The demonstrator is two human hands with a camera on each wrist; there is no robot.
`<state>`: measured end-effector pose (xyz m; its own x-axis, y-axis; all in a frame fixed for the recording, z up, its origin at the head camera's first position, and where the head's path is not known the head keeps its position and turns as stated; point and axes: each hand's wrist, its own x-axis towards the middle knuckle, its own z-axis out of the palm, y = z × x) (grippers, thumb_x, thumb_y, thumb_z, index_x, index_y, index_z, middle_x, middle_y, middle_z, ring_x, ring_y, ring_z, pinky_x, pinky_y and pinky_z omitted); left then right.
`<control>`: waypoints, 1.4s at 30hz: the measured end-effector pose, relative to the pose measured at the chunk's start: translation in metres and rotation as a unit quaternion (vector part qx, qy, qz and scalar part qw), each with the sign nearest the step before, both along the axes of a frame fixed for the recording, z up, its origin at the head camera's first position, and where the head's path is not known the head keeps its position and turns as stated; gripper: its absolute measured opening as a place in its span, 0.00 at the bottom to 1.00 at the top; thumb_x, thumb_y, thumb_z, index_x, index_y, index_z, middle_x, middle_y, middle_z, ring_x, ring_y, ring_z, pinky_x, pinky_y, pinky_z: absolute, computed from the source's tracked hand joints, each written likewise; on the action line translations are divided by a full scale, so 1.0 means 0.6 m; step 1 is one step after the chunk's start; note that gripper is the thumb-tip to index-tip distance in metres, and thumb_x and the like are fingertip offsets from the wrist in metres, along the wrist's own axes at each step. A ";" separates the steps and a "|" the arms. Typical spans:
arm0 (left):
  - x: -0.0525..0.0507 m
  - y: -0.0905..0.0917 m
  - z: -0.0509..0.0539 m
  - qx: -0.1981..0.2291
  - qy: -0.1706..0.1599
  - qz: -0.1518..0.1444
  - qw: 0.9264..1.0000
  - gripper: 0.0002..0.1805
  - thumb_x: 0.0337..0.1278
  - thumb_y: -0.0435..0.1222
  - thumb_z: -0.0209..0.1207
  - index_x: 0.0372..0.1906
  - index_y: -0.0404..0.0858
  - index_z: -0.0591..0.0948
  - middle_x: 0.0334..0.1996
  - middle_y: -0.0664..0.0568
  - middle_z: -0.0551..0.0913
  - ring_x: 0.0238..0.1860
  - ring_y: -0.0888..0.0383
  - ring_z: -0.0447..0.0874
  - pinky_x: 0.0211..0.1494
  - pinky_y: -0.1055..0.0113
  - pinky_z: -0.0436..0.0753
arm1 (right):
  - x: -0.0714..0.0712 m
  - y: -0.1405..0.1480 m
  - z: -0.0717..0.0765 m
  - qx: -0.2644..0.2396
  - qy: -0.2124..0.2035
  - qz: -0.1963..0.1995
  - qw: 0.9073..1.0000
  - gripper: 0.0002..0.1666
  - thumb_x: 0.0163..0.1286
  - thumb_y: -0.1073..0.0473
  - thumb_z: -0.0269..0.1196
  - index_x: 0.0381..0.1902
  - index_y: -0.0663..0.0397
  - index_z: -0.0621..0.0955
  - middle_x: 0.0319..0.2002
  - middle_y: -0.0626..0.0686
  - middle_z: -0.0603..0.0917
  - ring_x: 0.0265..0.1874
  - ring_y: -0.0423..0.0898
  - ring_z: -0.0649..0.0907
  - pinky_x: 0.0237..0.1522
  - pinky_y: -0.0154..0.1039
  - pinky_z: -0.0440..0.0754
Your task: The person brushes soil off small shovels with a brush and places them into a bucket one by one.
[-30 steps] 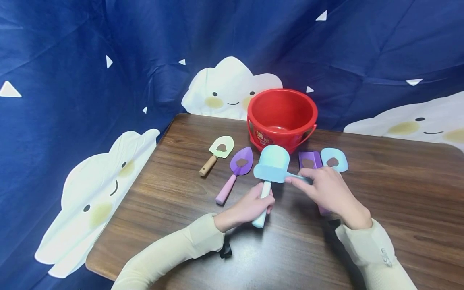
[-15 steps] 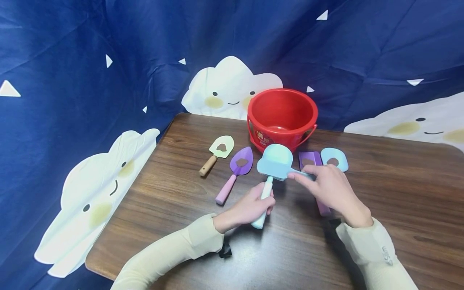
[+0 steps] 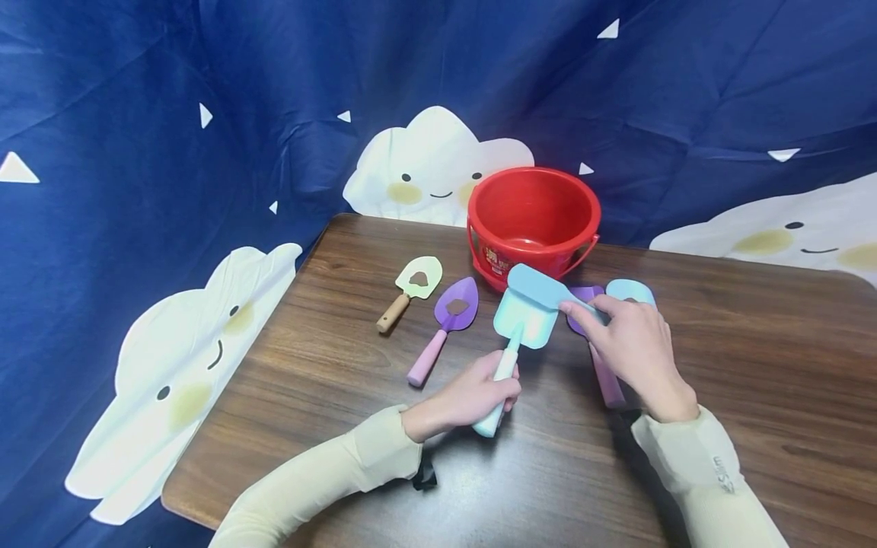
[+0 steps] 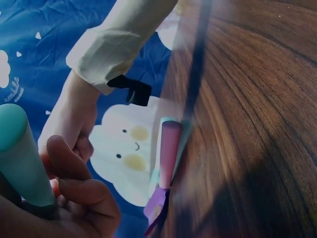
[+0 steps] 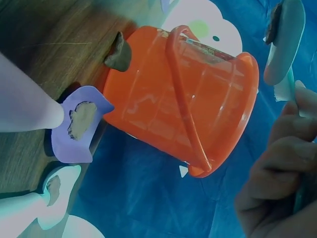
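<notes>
My left hand point(image 3: 473, 392) grips the handle of a light blue shovel point(image 3: 522, 323), its blade raised before the bucket. A blue brush point(image 3: 537, 287) lies across the upper part of that blade, its handle pinched by my right hand point(image 3: 640, 350). In the left wrist view, curled fingers point(image 4: 84, 196) surround the shovel's pale handle point(image 4: 25, 171). The right wrist view has my right hand point(image 5: 280, 173) at the right edge, with a brown lump point(image 5: 273, 24) against a rounded blue tool part point(image 5: 290, 42); which tool that is, I cannot tell.
A red bucket point(image 3: 527, 262) stands behind the tools. Left lie a green trowel point(image 3: 419, 266) and a purple trowel point(image 3: 455, 293); right, a purple shovel point(image 3: 608, 380) and another blue shovel point(image 3: 629, 289), partly covered by my hand. A dark lump point(image 5: 120, 55) shows beside the bucket's base.
The brush has turned and moved up and right over the blade, showing more of its lower part. The held shovel's blade has tilted and shifted right; my left hand has barely moved.
</notes>
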<state>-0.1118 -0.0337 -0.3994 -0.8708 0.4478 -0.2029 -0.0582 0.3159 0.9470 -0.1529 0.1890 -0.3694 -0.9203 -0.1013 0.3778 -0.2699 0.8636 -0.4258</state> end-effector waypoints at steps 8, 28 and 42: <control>0.000 -0.003 0.001 0.063 -0.079 -0.010 0.995 0.08 0.52 0.26 0.50 0.37 0.36 0.68 0.16 0.52 0.71 0.13 0.59 0.69 0.17 0.70 0.73 | -0.004 0.009 -0.002 -0.005 0.010 -0.026 1.000 0.27 0.63 0.38 0.62 0.17 0.52 0.74 0.11 0.49 0.62 0.15 0.47 0.64 0.19 0.38 0.60; -0.015 -0.021 0.006 0.008 0.009 0.035 0.999 0.07 0.65 0.36 0.52 0.44 0.39 0.70 0.18 0.52 0.74 0.11 0.58 0.72 0.15 0.71 0.70 | 0.000 0.045 -0.007 -0.044 0.058 -0.052 0.996 0.31 0.61 0.43 0.66 0.10 0.51 0.65 0.10 0.46 0.56 0.13 0.45 0.56 0.17 0.39 0.53; -0.022 -0.026 -0.001 0.005 0.020 0.044 0.999 0.13 0.60 0.34 0.58 0.48 0.39 0.73 0.14 0.53 0.74 0.12 0.59 0.74 0.17 0.71 0.68 | 0.008 0.044 0.003 -0.069 0.060 -0.034 0.995 0.30 0.61 0.46 0.68 0.10 0.50 0.66 0.09 0.45 0.57 0.12 0.41 0.56 0.16 0.34 0.51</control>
<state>-0.1252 -0.0492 -0.4000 -0.9142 0.3710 -0.1629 -0.0469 0.3025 0.9520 -0.1479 0.2153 -0.3673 -0.8711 0.0194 0.4907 -0.2693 0.8166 -0.5105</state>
